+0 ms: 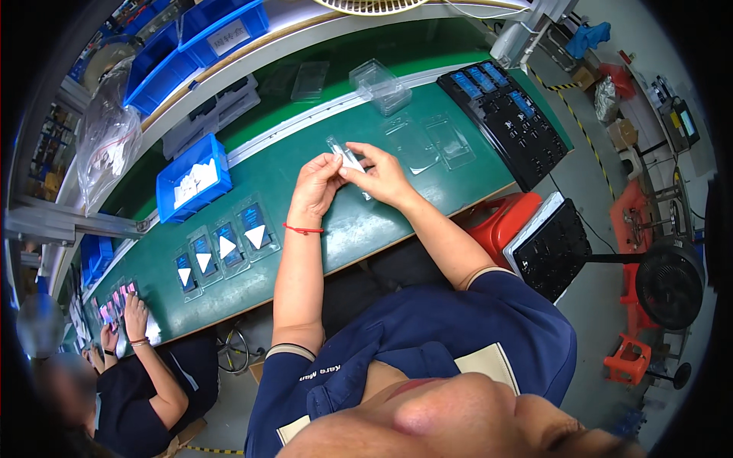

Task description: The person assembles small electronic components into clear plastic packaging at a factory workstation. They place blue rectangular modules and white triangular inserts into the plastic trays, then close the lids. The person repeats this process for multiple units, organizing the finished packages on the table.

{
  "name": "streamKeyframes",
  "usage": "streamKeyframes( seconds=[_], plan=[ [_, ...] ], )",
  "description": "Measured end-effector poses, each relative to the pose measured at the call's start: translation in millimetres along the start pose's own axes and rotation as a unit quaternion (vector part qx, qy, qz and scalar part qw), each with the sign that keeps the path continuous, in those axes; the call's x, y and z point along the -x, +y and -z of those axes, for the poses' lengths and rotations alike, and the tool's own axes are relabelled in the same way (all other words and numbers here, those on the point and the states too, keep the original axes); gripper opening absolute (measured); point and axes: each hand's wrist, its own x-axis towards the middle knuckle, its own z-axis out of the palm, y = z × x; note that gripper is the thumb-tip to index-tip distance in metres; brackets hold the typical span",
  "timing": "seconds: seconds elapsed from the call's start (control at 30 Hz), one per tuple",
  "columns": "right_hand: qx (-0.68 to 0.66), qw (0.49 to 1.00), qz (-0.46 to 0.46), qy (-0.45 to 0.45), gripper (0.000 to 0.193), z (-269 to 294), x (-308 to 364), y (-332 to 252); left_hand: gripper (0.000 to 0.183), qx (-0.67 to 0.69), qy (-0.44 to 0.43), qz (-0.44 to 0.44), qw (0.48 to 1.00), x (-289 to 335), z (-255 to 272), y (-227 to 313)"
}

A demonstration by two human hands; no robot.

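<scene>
Above the green workbench, my left hand (317, 183) and my right hand (380, 177) meet around a clear plastic tray (334, 143), tilted, with a white piece (350, 161) at it. Both hands are closed, thumbs pressed inward; my fingers cover much of the tray, so the white piece's exact shape is hidden. To the left lies a row of several clear trays with blue cards and white triangles, the nearest card (250, 217) close to my left wrist. Two empty clear trays, one of them a flat tray (450, 141), lie right of my right hand.
A blue bin (195, 177) of white pieces stands at the bench's back left. Stacked clear boxes (380, 85) sit behind my hands. A black tray (504, 114) with blue cards fills the right end. A co-worker's hand (136, 317) works at the far left. A red stool (504, 223) stands below.
</scene>
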Motion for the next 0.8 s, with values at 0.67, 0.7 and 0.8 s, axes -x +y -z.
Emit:
streamKeyframes(
  seconds=[0.67, 0.7, 0.8],
  plan=[
    [0.312, 0.943, 0.051, 0.102, 0.056, 0.2, -7.7, 6.5, 0.013, -0.079, 0.114, 0.050, 0.989, 17.1, 43.8, 38.8],
    [0.284, 0.953, 0.046, 0.095, 0.062, 1.2, -6.9, 7.9, 0.014, -0.102, 0.125, 0.057, 0.985, 21.2, 48.6, 43.8],
    [0.348, 0.920, 0.084, 0.159, 0.061, 26.4, 1.2, 6.4, 0.016, -0.191, 0.165, 0.068, 0.965, 30.3, 48.0, 44.8]
  ],
)
